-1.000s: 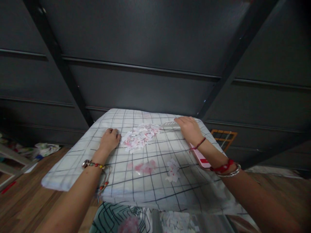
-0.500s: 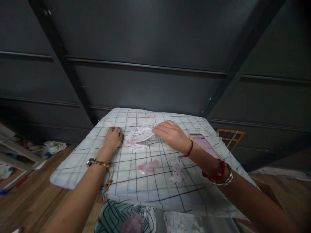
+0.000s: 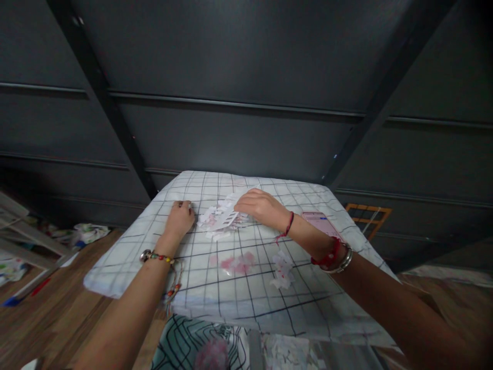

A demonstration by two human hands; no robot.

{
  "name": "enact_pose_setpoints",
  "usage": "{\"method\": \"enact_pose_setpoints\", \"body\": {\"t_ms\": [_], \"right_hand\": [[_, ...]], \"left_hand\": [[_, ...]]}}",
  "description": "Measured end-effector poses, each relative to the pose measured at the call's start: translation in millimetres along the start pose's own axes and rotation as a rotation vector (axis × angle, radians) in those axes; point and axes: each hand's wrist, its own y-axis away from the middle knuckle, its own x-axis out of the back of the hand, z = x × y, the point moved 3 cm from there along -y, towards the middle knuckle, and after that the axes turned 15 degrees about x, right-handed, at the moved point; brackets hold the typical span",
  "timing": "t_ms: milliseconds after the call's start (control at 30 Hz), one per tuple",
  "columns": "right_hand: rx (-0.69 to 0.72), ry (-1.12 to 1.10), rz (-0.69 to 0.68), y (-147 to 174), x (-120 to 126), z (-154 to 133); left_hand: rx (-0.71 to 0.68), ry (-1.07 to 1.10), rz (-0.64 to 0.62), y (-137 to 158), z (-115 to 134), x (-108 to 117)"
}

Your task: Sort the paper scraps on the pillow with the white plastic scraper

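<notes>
Take the pile of paper scraps as the clock centre, with 12 o'clock toward the dark wall. The pile lies on the desk, which carries a white checked cloth.

At 3 o'clock, our right grip pinches a white slotted card. We hold the card tilted across the pile, covering part of it; we cannot tell how firmly it touches the scraps.

At 9 o'clock, we rest our left grip on the desk, just beside the pile. Its fingers are curled; we cannot tell whether they are pressed together.

At 5 o'clock, we see a thin pink patch; at 4 o'clock, a smaller heap of white scraps. A pink phone lies at 3 o'clock, beyond the right grip and partly hidden by our forearm. Off the near desk edge, we find a container with more scraps at 5 o'clock.
</notes>
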Motion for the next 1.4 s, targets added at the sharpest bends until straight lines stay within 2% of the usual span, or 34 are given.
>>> {"method": "enact_pose_setpoints", "body": {"t_ms": [267, 433, 667, 867, 1100, 1400], "right_hand": [[-0.134, 0.012, 0.167, 27, 35, -5], [-0.187, 0.038, 0.073, 35, 55, -22], [-0.18, 0.078, -0.082, 39, 56, -37], [-0.258, 0.103, -0.027, 45, 63, -36], [-0.275, 0.063, -0.104, 44, 62, -42], [-0.325, 0.028, -0.092, 53, 68, -49]], "left_hand": [[-0.059, -0.047, 0.021, -2, -2, -4], [-0.046, -0.032, 0.012, -2, -3, -7], [-0.015, -0.054, -0.025, 2, 1, -2], [-0.026, -0.053, -0.03, 3, 2, -1], [-0.019, -0.044, -0.017, 2, 0, -3], [-0.029, -0.04, -0.028, 1, 1, -3]]}}
